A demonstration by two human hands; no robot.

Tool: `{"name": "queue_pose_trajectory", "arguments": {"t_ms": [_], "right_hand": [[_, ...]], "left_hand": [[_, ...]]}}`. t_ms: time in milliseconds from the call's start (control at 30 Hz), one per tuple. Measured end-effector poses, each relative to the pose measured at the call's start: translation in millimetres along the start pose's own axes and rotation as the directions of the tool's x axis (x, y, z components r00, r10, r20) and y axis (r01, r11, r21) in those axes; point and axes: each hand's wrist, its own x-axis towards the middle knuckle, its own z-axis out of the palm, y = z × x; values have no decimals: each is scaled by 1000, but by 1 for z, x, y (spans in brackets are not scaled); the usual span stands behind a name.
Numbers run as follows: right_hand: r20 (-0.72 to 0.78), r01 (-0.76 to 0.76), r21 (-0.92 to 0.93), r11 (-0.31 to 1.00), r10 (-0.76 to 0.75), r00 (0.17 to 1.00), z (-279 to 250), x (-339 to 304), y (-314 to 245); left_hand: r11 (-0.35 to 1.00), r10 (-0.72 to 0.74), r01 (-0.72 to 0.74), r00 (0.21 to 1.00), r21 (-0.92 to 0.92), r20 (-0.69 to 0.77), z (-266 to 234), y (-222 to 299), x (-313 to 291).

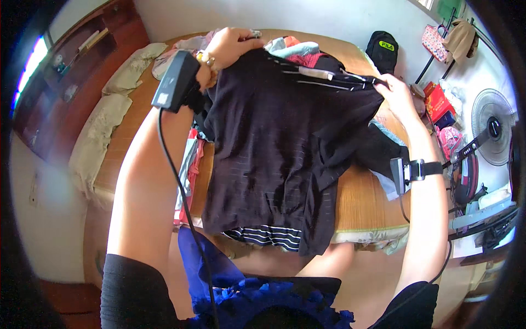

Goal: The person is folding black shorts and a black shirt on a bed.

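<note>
A black long-sleeved top [263,131] is spread upright in front of me, its body hanging down past the bed's near edge. Its lower hem shows a black-and-white striped inside [268,237]. My left hand [233,48] is closed on the top's left shoulder; a small shiny thing by its fingertips is too small to make out. At the other shoulder, my right hand [399,97] pinches the black cloth between thumb and fingers. One sleeve hangs folded down the right side. Part of the neckline, with pale stripes, shows between my hands.
Under the top is a bed with a woven mat [364,211]. Folded clothes [293,50] lie behind it, more [189,178] at its left. Pillows [131,68] line the headboard. A black backpack [382,52] stands far right, near a standing fan [492,126]. Cables trail from both wrist devices.
</note>
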Motion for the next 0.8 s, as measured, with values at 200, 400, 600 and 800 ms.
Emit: {"name": "queue_pose_trajectory", "arguments": {"t_ms": [200, 400, 600, 800], "right_hand": [[300, -371, 77, 925, 334, 894, 21, -89, -37], [549, -511, 165, 844, 351, 758, 26, -212, -83], [718, -477, 79, 875, 282, 637, 70, -309, -86], [815, -348, 77, 934, 142, 562, 86, -311, -88]], "left_hand": [[966, -39, 126, 933, -225, 357, 25, -10, -105], [900, -4, 279, 775, -336, 633, 6, 24, -235], [842, -94, 455, 654, -290, 751, 53, 15, -349], [832, -146, 513, 569, -211, 809, 63, 13, -351]]}}
